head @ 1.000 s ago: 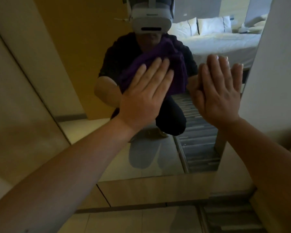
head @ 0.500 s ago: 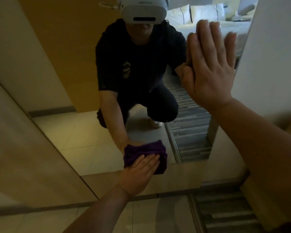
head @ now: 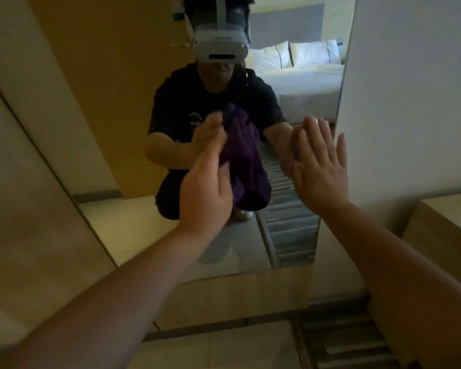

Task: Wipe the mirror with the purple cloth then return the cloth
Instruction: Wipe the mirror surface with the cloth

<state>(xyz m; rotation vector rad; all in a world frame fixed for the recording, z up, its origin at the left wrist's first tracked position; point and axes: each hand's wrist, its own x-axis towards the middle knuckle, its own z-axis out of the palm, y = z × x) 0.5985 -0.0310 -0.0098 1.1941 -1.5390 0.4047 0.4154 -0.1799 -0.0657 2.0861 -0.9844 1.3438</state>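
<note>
A tall wall mirror [head: 133, 83] fills the middle of the head view and reaches down almost to the floor. My left hand [head: 206, 193] grips the purple cloth [head: 246, 166] at mid height of the glass; the cloth hangs bunched from my fingers, close to the surface. Whether it touches the glass I cannot tell. My right hand [head: 321, 169] lies flat, fingers together and pointing up, against the mirror's right edge. The glass reflects a crouching person in dark clothes with a white headset.
A white wall panel [head: 410, 89] borders the mirror on the right, a beige wall [head: 24, 155] on the left. A wooden ledge [head: 450, 225] juts out at the right. Below lie a wooden base strip [head: 224, 296], tiled floor [head: 210, 350] and striped carpet [head: 351, 344].
My left hand rose from the mirror's bottom edge to mid height and now pinches the hanging cloth instead of pressing it flat. My right hand slid lower along the right edge.
</note>
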